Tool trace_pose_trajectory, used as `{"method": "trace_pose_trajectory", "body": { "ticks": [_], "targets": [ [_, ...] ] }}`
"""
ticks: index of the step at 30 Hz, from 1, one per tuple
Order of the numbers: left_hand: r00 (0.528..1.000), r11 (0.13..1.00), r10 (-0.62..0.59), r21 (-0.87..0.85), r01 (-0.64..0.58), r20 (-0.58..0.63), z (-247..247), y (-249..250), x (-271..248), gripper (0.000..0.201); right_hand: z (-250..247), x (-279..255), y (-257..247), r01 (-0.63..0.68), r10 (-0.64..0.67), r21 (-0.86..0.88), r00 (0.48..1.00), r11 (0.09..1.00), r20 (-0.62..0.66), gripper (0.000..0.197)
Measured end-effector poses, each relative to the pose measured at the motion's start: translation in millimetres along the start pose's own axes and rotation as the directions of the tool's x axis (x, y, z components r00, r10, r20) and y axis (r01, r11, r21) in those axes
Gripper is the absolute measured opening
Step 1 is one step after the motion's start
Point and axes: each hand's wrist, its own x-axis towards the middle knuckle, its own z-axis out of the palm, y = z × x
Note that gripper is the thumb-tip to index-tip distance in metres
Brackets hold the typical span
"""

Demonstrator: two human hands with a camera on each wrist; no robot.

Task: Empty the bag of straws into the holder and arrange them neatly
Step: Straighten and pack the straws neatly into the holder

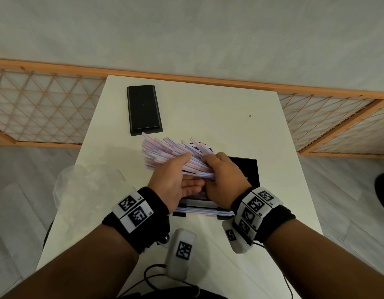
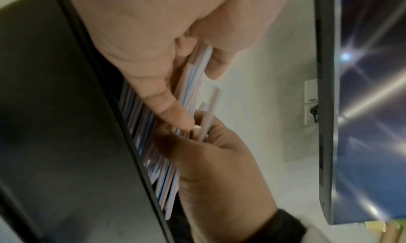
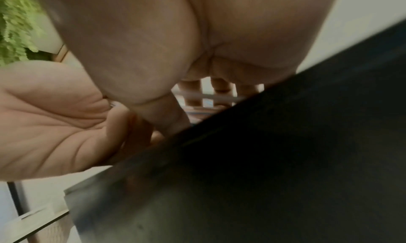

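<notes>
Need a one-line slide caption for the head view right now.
Both hands, left hand and right hand, hold a fanned bundle of striped straws over the black holder on the white table.

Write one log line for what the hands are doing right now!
left hand: holds straws | right hand: grips same bundle | straws: fanned over black holder | bag: lying left on table

Straws (image 1: 165,151): pale pink and white with blue stripes. Holder (image 1: 247,169) and lid (image 1: 143,108): black. Surface (image 1: 208,108): white. Wristbands (image 1: 136,214): black-and-white square codes.
</notes>
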Motion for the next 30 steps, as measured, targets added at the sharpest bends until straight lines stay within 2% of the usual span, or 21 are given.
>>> {"method": "trace_pose_trajectory", "body": {
  "ticks": [3, 5, 7, 9, 10, 11, 13, 14, 16, 18, 21, 23, 25, 27, 28, 30],
  "targets": [
    [0.995, 0.996, -0.044, 0.08, 0.036, 0.094, -3, 2, -6, 0.032, -4, 1, -3, -0.042, 0.044, -0.047, 0.998, 0.998, 0.037, 0.037],
    [0.992, 0.992, -0.008, 0.124, -0.008, 0.125, -6, 5, -11, 0.031, -5, 0, -4, -0.04, 0.043, -0.054, 0.998, 0.998, 0.047, 0.035],
    [0.988, 0.982, 0.098, 0.151, -0.115, 0.117, -12, 12, -16, 0.028, -6, -1, -4, -0.005, 0.01, -0.079, 0.999, 0.997, 0.054, 0.03],
    [0.956, 0.934, 0.291, 0.206, -0.292, 0.038, -20, 21, -18, 0.032, -7, -1, -2, 0.02, -0.014, -0.092, 0.998, 0.996, 0.057, 0.024],
    [0.911, 0.877, 0.412, 0.274, -0.395, -0.005, -25, 25, -18, 0.039, -8, -1, -1, 0.02, -0.014, -0.098, 0.998, 0.995, 0.061, 0.025],
    [0.845, 0.796, 0.534, 0.354, -0.491, -0.028, -29, 29, -18, 0.047, -9, -1, -1, 0.019, -0.01, -0.115, 0.997, 0.993, 0.073, 0.027],
    [0.723, 0.647, 0.691, 0.439, -0.624, 0.009, -32, 31, -20, 0.053, -9, -1, -4, 0.03, -0.014, -0.162, 0.995, 0.986, 0.099, 0.033],
    [0.689, 0.602, 0.722, 0.439, -0.667, 0.056, -30, 29, -22, 0.052, -6, -2, -6, 0.05, -0.033, -0.175, 0.995, 0.983, 0.096, 0.038],
    [0.663, 0.516, 0.724, 0.487, -0.705, 0.192, -24, 20, -22, 0.055, 1, -2, -12, 0.091, -0.086, -0.155, 0.996, 0.984, 0.039, 0.044],
    [0.628, 0.373, 0.721, 0.599, -0.708, 0.293, -21, 8, -19, 0.059, 9, -2, -15, 0.116, -0.123, -0.111, 0.991, 0.987, -0.055, 0.041],
    [0.51, 0.173, 0.79, 0.674, -0.718, 0.341, -23, 2, -15, 0.053, 14, -2, -22, 0.1, -0.122, -0.186, 0.986, 0.977, -0.111, 0.028],
    [0.434, 0.072, 0.815, 0.676, -0.733, 0.384, -23, 1, -15, 0.047, 17, -2, -23, 0.071, -0.089, -0.18, 0.992, 0.981, -0.093, 0.032],
    [0.401, 0.003, 0.8, 0.667, -0.745, 0.445, -22, -2, -13, 0.041, 23, 0, -22, 0.055, -0.072, -0.257, 0.996, 0.965, -0.056, 0.048],
    [0.409, -0.066, 0.77, 0.698, -0.713, 0.491, -23, -8, -6, 0.036, 30, 3, -19, 0.074, -0.081, -0.37, 0.997, 0.926, -0.003, 0.067],
    [0.408, -0.116, 0.761, 0.724, -0.68, 0.505, -24, -10, -3, 0.034, 32, 3, -18, 0.076, -0.077, -0.372, 0.997, 0.925, 0.012, 0.072],
    [0.382, -0.213, 0.757, 0.753, -0.623, 0.531, -26, -11, 3, 0.031, 36, 3, -14, 0.071, -0.082, -0.295, 0.996, 0.953, -0.025, 0.067]
  ]
}}
